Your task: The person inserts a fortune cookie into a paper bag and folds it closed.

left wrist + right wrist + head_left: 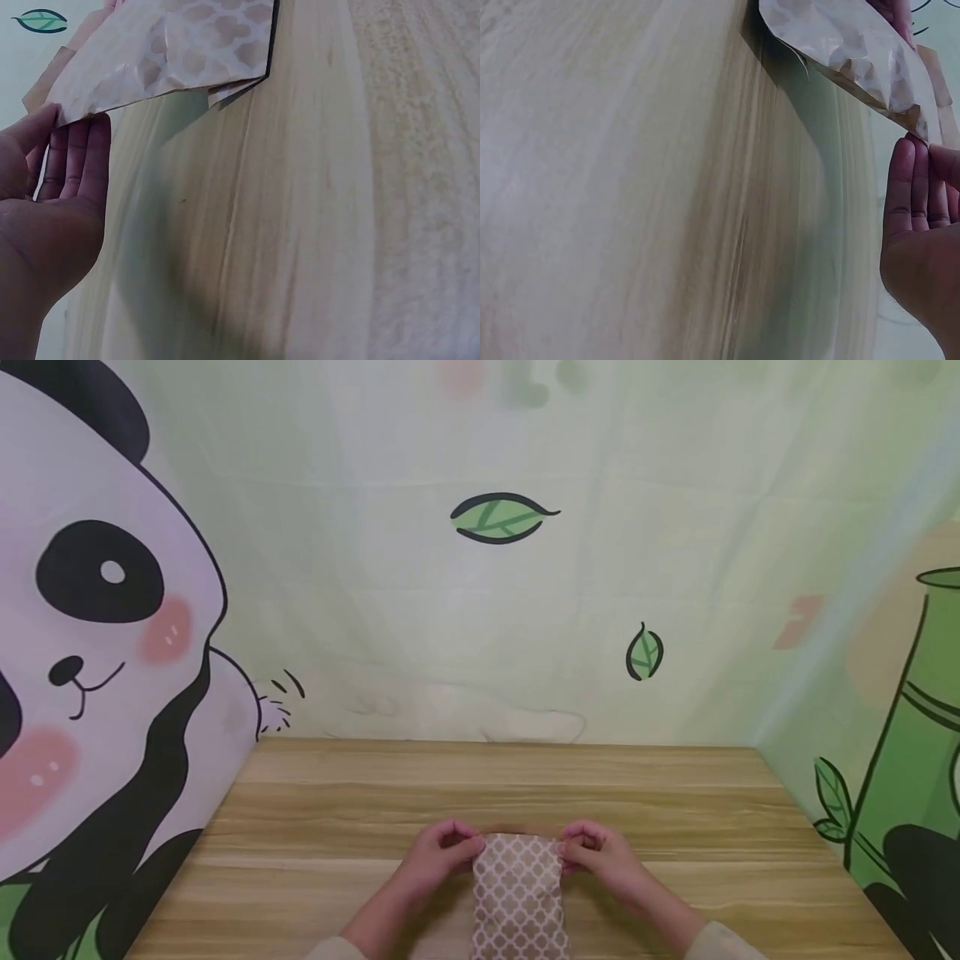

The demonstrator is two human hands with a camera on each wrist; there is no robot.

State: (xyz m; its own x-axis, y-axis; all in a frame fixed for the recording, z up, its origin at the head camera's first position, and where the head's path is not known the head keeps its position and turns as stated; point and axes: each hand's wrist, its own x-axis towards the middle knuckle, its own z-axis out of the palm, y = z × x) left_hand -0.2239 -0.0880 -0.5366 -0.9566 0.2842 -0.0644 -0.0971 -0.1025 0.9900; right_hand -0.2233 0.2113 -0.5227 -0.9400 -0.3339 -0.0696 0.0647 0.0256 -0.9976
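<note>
A paper bag with a white lattice print on brown lies at the front middle of the table, its near end cut off by the head view. My left hand pinches its far left corner between thumb and fingers. At the far right corner my right hand does the same. In the left wrist view the bag is raised at the pinched end, and a plain brown flap shows behind it. Creases run across the bag in the right wrist view, where its side edge gapes slightly.
The wood-grain table reaches back to a pale green cloth backdrop. Printed on the backdrop are a panda at left, leaves, and a bamboo stalk at right. Shadows of the hands and bag fall on the tabletop.
</note>
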